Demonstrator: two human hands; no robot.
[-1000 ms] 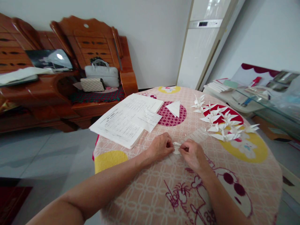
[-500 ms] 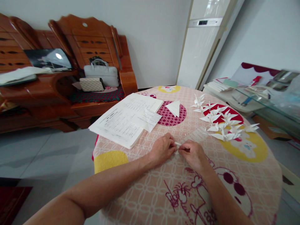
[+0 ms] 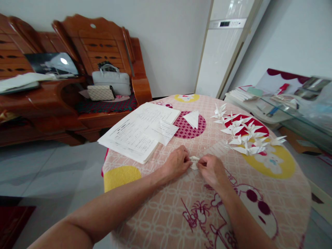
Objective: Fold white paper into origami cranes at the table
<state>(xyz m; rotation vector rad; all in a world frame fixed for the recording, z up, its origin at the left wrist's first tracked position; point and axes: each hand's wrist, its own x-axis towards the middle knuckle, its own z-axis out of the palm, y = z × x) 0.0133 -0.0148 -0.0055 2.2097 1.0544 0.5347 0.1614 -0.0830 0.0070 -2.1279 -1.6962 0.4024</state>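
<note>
A small folded white paper piece point(image 3: 194, 161) lies on the pink patterned tablecloth point(image 3: 166, 211) between my two hands. My left hand point(image 3: 176, 162) pinches its left end with closed fingers. My right hand point(image 3: 211, 169) pinches the right end, fingers curled. Both hands rest on the cloth close together. Most of the paper is hidden under my fingers.
Several white paper cranes point(image 3: 243, 133) stand at the right of the round table. A folded paper triangle point(image 3: 192, 118) and a stack of printed sheets point(image 3: 137, 131) lie farther back. A wooden bench point(image 3: 77, 86) with bags stands left, a glass table point(image 3: 293, 107) right.
My hands shifted slightly around the small paper, closing over it and then showing a bit more of it again. Nothing else moved.
</note>
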